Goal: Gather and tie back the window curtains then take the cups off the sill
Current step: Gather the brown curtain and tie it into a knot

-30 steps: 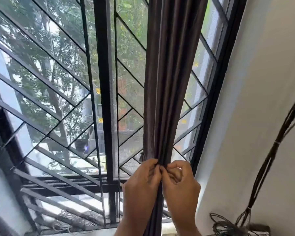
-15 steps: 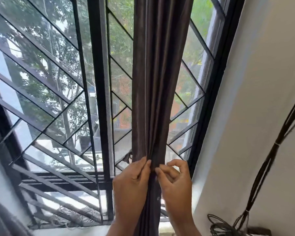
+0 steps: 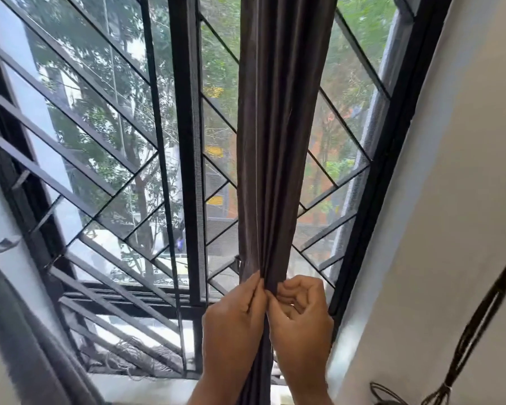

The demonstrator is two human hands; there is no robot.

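A dark brown curtain [image 3: 275, 141] hangs bunched into a narrow column in front of the right window pane. My left hand [image 3: 234, 320] and my right hand [image 3: 301, 314] pinch its folds together from either side, low in the view. A second dark curtain [image 3: 27, 340] hangs at the lower left edge, with a tie around it near the wall. The white sill [image 3: 146, 390] shows below the window. No cups are in view.
Black metal grille bars [image 3: 187, 141] and the window frame [image 3: 392, 171] stand right behind the curtain. A white wall [image 3: 450, 229] fills the right side, with black cables [image 3: 479, 331] hanging down it to a coil at the bottom.
My view has shifted a little leftward, and the left curtain now shows at the lower left. Both hands stay pinched on the curtain folds, with the right fingers curled tighter.
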